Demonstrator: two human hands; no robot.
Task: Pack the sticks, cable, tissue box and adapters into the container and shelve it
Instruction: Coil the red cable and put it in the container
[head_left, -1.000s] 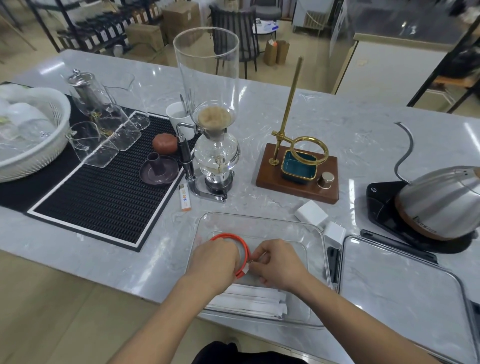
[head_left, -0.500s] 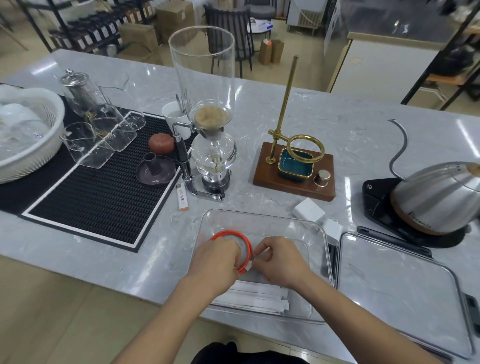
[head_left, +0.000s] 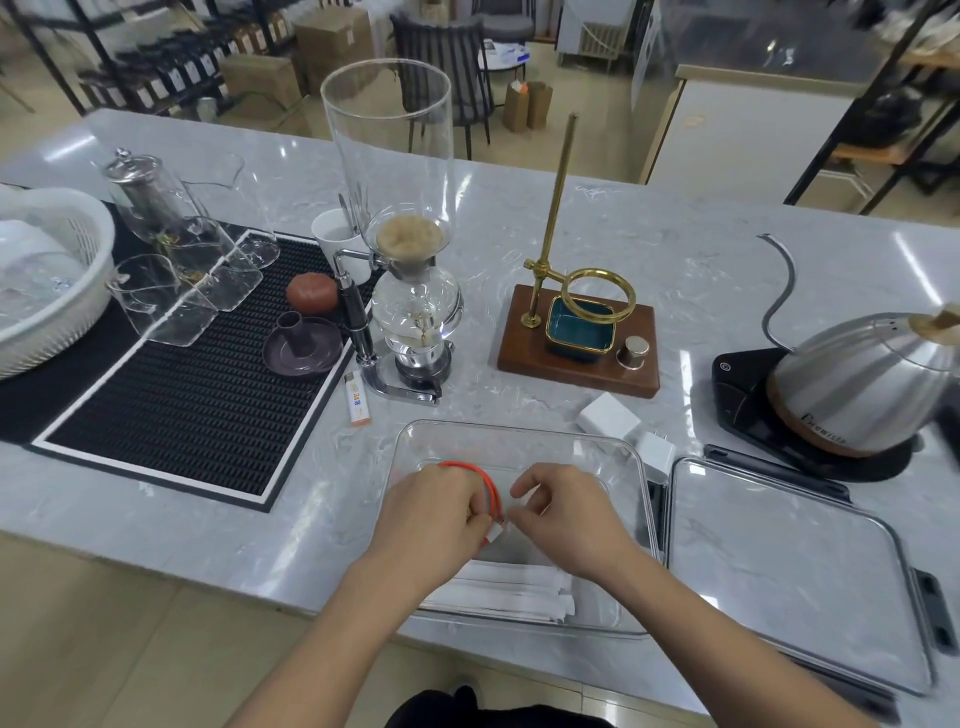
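A grey marble counter (head_left: 519, 218) carries the work; behind it I see a shop floor with shelves. From the head camera, the clear container (head_left: 519, 441) sits at the near edge, white sticks (head_left: 514, 592) already lying inside. My left hand (head_left: 436, 514) has its fingers clamped on the coiled orange cable (head_left: 488, 488) over the container; my right hand (head_left: 566, 514) pinches near its white plug, though whether it touches I cannot tell. The cable looks light and springy, best held across the coil. Two white adapters (head_left: 608, 415) wait beside the container's far right corner. The kettle (head_left: 857, 384) bears writing too blurred to read.

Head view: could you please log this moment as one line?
hands: left holds cable, right at its plug | sticks in container | adapters outside
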